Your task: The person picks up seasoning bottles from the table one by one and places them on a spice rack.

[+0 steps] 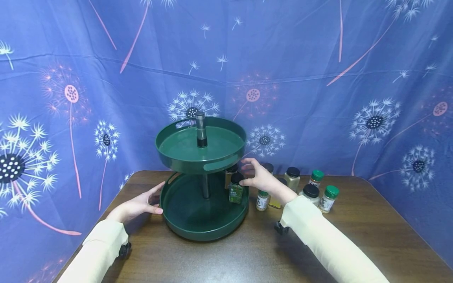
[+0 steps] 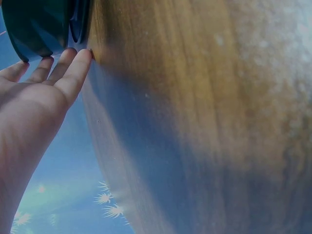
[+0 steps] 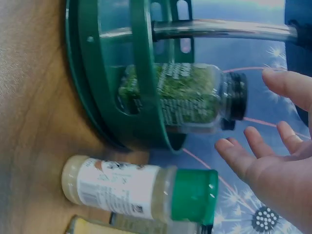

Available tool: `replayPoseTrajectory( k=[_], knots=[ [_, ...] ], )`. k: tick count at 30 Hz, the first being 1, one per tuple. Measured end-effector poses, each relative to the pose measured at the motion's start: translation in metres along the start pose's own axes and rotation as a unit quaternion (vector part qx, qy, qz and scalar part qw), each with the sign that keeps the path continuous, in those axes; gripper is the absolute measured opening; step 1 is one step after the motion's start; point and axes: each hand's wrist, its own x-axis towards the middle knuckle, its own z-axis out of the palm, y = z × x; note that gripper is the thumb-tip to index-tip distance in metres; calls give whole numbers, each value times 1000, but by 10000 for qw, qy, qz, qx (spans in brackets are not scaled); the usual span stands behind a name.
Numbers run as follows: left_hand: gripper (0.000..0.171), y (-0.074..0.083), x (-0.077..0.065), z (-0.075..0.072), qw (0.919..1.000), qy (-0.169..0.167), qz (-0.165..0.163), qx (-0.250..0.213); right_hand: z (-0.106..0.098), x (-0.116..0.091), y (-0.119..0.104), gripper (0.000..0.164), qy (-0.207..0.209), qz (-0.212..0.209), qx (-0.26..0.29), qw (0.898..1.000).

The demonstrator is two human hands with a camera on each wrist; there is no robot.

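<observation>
A two-tier green turntable rack [image 1: 200, 232] with a metal post stands on the table. On its lower tier, at the right side, is a clear jar of green herbs [image 3: 195, 95] with a black lid; another black-lidded jar [image 1: 227, 179] is behind it. My right hand [image 1: 260, 177] is beside the herb jar's lid, fingers spread, and the right wrist view shows a gap between them and the lid. At the lower tier's left side, my left hand [image 1: 139, 205] touches the outer wall with extended fingers, as the left wrist view [image 2: 36, 105] also shows.
Right of the rack stand several spice jars, among them a green-lidded jar [image 3: 122, 187], a black-lidded jar [image 1: 292, 179] and another green-lidded one [image 1: 328, 199]. The upper tier [image 1: 177, 145] overhangs the lower. A blue dandelion-print cloth [image 1: 301, 98] hangs behind the wooden table [image 1: 230, 259].
</observation>
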Motion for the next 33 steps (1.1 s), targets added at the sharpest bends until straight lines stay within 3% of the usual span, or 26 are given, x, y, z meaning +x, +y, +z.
replayPoseTrajectory(
  k=[12, 23, 33],
  knots=[
    [95, 0, 1, -1, 9999, -49, 109, 46, -20, -16, 8, 69, 161, -378, -221, 9989],
    [93, -1, 0, 0, 10000, -44, 38, 12, -26, -36, 21, 68, 302, -234, -220, 9990],
    [93, -3, 1, 0, 9998, -32, 175, 43, -30, -54, 28, 69, 559, -530, -42, 9970]
  ],
)
